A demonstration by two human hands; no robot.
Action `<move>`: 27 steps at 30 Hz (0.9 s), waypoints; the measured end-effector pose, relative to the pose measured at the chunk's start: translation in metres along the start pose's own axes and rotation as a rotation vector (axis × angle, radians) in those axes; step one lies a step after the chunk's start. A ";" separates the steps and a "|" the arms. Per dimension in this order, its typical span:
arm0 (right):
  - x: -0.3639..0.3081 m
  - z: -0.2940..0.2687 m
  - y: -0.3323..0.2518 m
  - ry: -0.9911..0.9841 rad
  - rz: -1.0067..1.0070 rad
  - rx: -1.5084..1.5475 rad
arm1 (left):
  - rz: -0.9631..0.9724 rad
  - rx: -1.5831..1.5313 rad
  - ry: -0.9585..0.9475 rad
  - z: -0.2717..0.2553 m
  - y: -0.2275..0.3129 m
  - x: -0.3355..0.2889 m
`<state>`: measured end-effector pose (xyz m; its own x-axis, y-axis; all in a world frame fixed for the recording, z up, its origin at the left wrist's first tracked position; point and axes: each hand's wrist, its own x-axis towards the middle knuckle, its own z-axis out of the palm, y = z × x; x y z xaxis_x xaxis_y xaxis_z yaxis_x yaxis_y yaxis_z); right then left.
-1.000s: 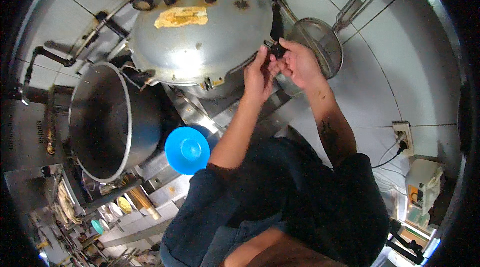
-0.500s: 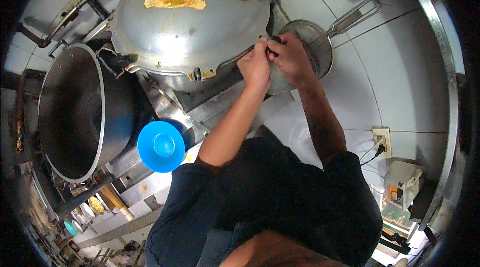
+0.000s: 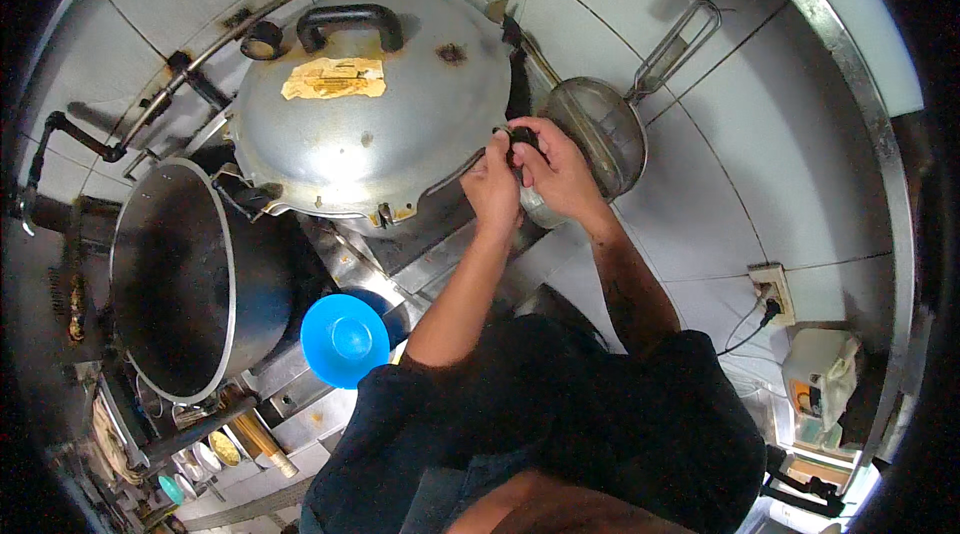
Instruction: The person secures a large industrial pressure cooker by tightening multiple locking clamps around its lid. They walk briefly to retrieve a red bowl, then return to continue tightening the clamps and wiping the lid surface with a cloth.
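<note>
At the right rim of the metal lid (image 3: pixel 390 129), the right hand (image 3: pixel 560 176) pinches a black knob (image 3: pixel 524 138); the left hand (image 3: pixel 492 192) is curled beside it, its exact grip hidden. Working the knob seems the step in hand, and calls next for steady fingers.

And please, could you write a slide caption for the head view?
Both hands at a black fitting by the rim of a metal lid, near a wire strainer.
</note>
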<state>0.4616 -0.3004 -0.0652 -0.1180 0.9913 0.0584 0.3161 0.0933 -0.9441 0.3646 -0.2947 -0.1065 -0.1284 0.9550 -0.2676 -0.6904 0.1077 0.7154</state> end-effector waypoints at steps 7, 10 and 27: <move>-0.006 -0.004 0.032 0.066 -0.284 -0.054 | 0.027 -0.023 0.051 0.001 -0.003 0.001; -0.008 0.007 0.033 0.214 -0.045 0.418 | -0.135 0.044 0.056 -0.004 -0.002 0.002; -0.037 0.023 0.049 0.465 -0.574 -0.333 | -0.276 -0.170 -0.092 -0.013 0.009 0.001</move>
<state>0.4600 -0.3342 -0.1209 0.0330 0.7106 0.7028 0.5971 0.5499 -0.5840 0.3488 -0.2969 -0.1087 0.1391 0.9181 -0.3710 -0.8000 0.3251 0.5044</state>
